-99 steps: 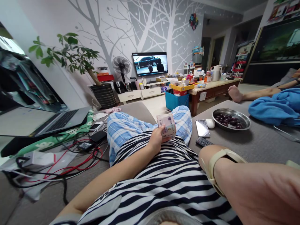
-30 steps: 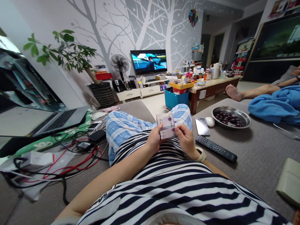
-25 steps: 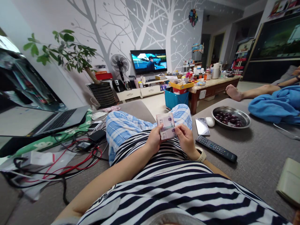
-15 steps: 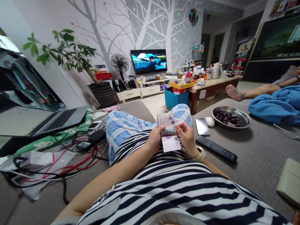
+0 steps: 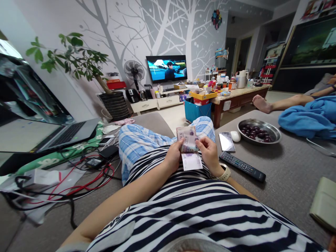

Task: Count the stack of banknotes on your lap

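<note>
Over my lap I hold several purple banknotes (image 5: 189,142), marked with a 5. My left hand (image 5: 173,156) is closed on their left edge, thumb on top. At the right edge, the thumb and fingers of my right hand (image 5: 209,154) pinch the notes. One banknote's paler lower part (image 5: 192,161) hangs below my fingers, against the striped shirt (image 5: 181,190). How many notes lie in the stack I cannot tell. A pale watch (image 5: 225,172) is on my right wrist.
Right of me lie a remote control (image 5: 242,166), a phone (image 5: 226,141), a white mouse (image 5: 235,136) and a metal bowl (image 5: 276,137) of dark round fruit. Another person's bare foot (image 5: 261,104) rests beyond. Left are a laptop (image 5: 70,134) and tangled cables (image 5: 86,187).
The upper note has shifted slightly between my fingers, so more of the note behind shows along the top. Both hands stay in nearly the same place.
</note>
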A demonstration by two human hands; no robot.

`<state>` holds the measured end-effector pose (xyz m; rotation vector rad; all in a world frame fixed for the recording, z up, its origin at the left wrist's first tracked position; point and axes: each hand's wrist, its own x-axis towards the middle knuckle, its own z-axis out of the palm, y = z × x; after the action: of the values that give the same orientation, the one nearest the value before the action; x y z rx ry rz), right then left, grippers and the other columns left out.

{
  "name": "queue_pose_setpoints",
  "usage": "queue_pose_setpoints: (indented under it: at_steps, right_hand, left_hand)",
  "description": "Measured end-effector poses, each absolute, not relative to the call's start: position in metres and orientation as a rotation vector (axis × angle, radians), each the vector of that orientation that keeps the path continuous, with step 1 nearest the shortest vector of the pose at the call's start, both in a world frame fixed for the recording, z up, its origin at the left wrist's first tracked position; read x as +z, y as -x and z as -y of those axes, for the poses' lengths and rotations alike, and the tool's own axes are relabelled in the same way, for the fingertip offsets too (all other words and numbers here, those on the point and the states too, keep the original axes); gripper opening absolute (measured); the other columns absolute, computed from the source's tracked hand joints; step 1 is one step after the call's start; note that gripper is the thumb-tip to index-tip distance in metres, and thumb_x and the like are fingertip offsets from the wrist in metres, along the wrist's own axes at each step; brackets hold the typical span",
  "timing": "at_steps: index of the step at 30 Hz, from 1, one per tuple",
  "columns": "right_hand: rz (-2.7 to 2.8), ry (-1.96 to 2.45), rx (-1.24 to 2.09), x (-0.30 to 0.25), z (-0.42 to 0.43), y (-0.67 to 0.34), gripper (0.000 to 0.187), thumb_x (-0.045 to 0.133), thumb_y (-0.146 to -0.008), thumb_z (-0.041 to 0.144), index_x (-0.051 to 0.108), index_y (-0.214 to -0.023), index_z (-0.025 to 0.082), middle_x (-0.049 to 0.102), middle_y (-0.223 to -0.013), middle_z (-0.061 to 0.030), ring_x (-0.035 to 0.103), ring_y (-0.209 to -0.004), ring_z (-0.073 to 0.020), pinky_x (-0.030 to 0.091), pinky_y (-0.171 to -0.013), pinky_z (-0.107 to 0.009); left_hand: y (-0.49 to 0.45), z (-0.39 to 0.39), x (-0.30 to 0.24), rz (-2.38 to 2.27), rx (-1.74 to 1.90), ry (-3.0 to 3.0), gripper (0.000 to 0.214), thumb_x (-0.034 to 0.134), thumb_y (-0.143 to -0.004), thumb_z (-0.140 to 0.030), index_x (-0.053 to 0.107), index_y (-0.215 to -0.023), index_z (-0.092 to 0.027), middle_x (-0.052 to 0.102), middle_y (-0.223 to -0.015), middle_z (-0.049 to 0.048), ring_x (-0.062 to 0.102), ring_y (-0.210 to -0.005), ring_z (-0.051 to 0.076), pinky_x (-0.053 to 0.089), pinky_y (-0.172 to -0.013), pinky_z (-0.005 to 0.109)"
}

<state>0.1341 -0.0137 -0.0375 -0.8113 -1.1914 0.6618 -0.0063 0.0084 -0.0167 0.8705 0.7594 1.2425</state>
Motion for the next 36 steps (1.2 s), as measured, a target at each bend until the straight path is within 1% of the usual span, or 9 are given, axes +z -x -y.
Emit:
queue_pose_setpoints:
  at_steps: [4, 8, 13, 15, 19, 25, 30, 34, 36]
  right_hand:
    - [1.23, 0.781, 0.639, -0.038, 0.017, -0.134, 0.033, 0.067, -0.089, 0.046, 0.054, -0.071, 0.02, 0.047, -0.064, 0.0041, 0.041, -0.06, -0.0124, 0.034, -0.057, -0.027]
    - [1.247, 0.746, 0.661, -0.038, 0.019, -0.132, 0.032, 0.065, -0.09, 0.045, 0.055, -0.072, 0.02, 0.045, -0.064, 0.0041, 0.039, -0.06, -0.0125, 0.033, -0.056, -0.027]
    - [1.249, 0.747, 0.666, -0.035, 0.022, -0.131, 0.035, 0.063, -0.091, 0.051, 0.058, -0.075, 0.02, 0.05, -0.065, 0.0025, 0.042, -0.061, -0.0135, 0.035, -0.055, -0.026]
    - [1.251, 0.752, 0.665, -0.034, 0.023, -0.131, 0.036, 0.061, -0.091, 0.052, 0.058, -0.074, 0.02, 0.049, -0.064, 0.0029, 0.041, -0.06, -0.0132, 0.034, -0.055, -0.026]
    - [1.268, 0.76, 0.646, -0.034, 0.024, -0.132, 0.038, 0.058, -0.093, 0.052, 0.056, -0.072, 0.021, 0.045, -0.061, 0.004, 0.037, -0.056, -0.0125, 0.032, -0.054, -0.027]
    - [1.278, 0.773, 0.639, -0.036, 0.023, -0.133, 0.042, 0.054, -0.095, 0.055, 0.056, -0.071, 0.021, 0.043, -0.061, 0.0037, 0.038, -0.057, -0.0132, 0.031, -0.054, -0.027]
    - [1.269, 0.768, 0.657, -0.035, 0.024, -0.132, 0.04, 0.055, -0.095, 0.055, 0.057, -0.074, 0.021, 0.044, -0.061, 0.004, 0.038, -0.056, -0.0129, 0.03, -0.053, -0.027]
    - [1.252, 0.748, 0.679, -0.034, 0.025, -0.131, 0.037, 0.057, -0.093, 0.055, 0.06, -0.081, 0.021, 0.046, -0.063, 0.0037, 0.039, -0.056, -0.0129, 0.032, -0.053, -0.027]
    - [1.251, 0.747, 0.677, -0.034, 0.025, -0.131, 0.037, 0.058, -0.093, 0.055, 0.06, -0.08, 0.021, 0.047, -0.063, 0.0035, 0.039, -0.056, -0.013, 0.033, -0.053, -0.027]
  left_hand:
    - [0.007, -0.009, -0.014, -0.782, 1.245, -0.851, 0.025, 0.062, -0.089, -0.031, 0.074, -0.098, -0.011, 0.079, -0.092, 0.0112, 0.075, -0.081, 0.025, 0.06, -0.08, 0.038]
    - [0.007, -0.009, -0.012, -0.767, 1.246, -0.863, 0.025, 0.06, -0.089, -0.028, 0.074, -0.097, -0.01, 0.079, -0.091, 0.0113, 0.075, -0.081, 0.023, 0.059, -0.082, 0.035]
    - [0.007, -0.01, -0.012, -0.758, 1.254, -0.895, 0.022, 0.066, -0.083, -0.03, 0.074, -0.093, -0.012, 0.079, -0.087, 0.0091, 0.075, -0.081, 0.024, 0.059, -0.081, 0.035]
    - [0.007, -0.01, -0.013, -0.762, 1.25, -0.897, 0.022, 0.068, -0.082, -0.032, 0.073, -0.091, -0.012, 0.079, -0.086, 0.0087, 0.075, -0.082, 0.025, 0.059, -0.081, 0.037]
    - [0.007, -0.01, -0.013, -0.757, 1.254, -0.899, 0.022, 0.067, -0.082, -0.032, 0.073, -0.091, -0.012, 0.079, -0.085, 0.0087, 0.075, -0.082, 0.026, 0.059, -0.082, 0.037]
    - [0.006, -0.009, -0.013, -0.747, 1.261, -0.899, 0.022, 0.068, -0.082, -0.031, 0.074, -0.091, -0.012, 0.079, -0.086, 0.0091, 0.075, -0.085, 0.026, 0.059, -0.084, 0.037]
    - [0.006, -0.009, -0.013, -0.756, 1.262, -0.893, 0.022, 0.066, -0.083, -0.031, 0.074, -0.09, -0.011, 0.079, -0.085, 0.0093, 0.074, -0.085, 0.026, 0.059, -0.084, 0.037]
    - [0.006, -0.007, -0.011, -0.748, 1.259, -0.895, 0.021, 0.068, -0.082, -0.032, 0.073, -0.089, -0.013, 0.079, -0.087, 0.0093, 0.074, -0.089, 0.027, 0.058, -0.086, 0.037]
    - [0.006, -0.006, -0.01, -0.743, 1.258, -0.889, 0.023, 0.07, -0.081, -0.033, 0.073, -0.09, -0.013, 0.079, -0.088, 0.0093, 0.074, -0.09, 0.027, 0.058, -0.086, 0.038]
